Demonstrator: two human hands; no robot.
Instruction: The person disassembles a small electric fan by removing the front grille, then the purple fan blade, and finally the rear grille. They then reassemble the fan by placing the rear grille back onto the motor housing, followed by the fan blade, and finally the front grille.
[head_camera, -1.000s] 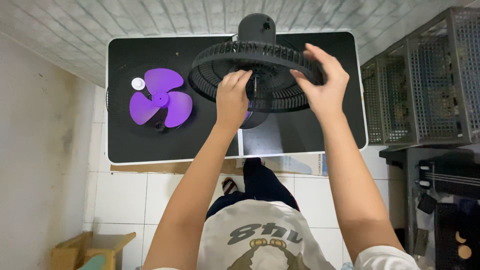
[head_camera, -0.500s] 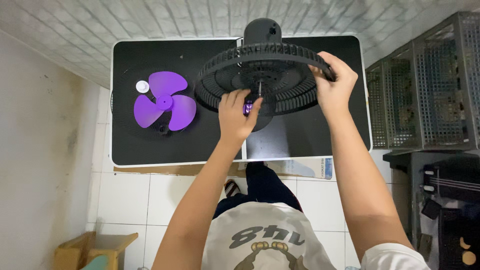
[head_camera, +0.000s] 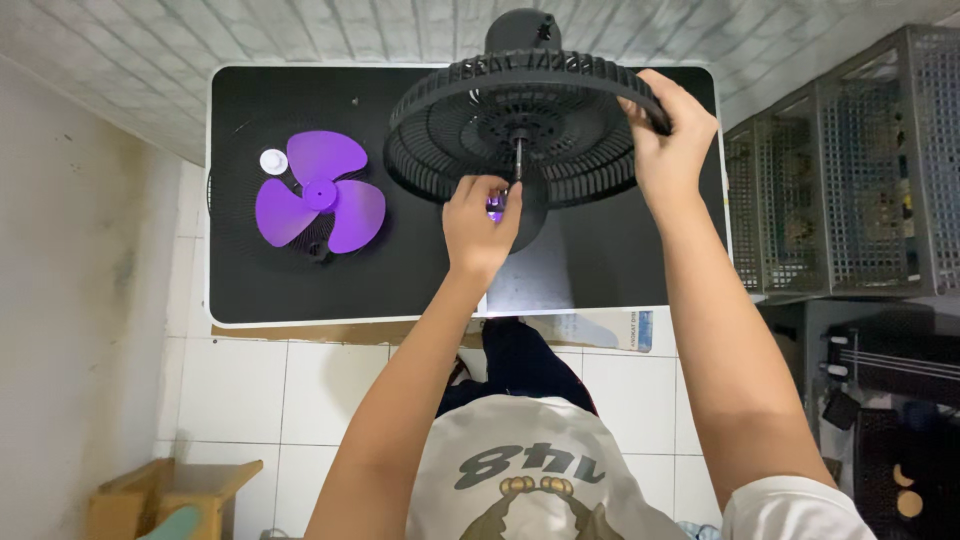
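Tiled floor, grey wall on left, wire crates (head_camera: 850, 160) at right; black table (head_camera: 300, 290) w/ white edge in middle. Fan rear guard (head_camera: 520, 120) w/ motor housing (head_camera: 522, 30) tilted up over table's far-centre, bare shaft (head_camera: 518, 155) poking out of hub.

Right hand (head_camera: 670, 130) clenched on guard's outer rim at right side. Left hand (head_camera: 480, 225) just below shaft, fingers closed round a small purple part (head_camera: 495, 208); mostly hidden, can't tell what kind.

Purple 3-blade impeller (head_camera: 320, 200) lying flat on table at left, on what looks like the other grille; small white cap (head_camera: 273, 160) just beside it, upper left.

Handling, judged: guard = thin plastic ribs, light but flexy, ribs prob snap if squeezed. Weight sits in motor behind, so top-heavy when tilted. Best hold: thick outer rim or motor body, not ribs. Small purple part: light, smooth, easy to drop, pinch w/ fingertips.
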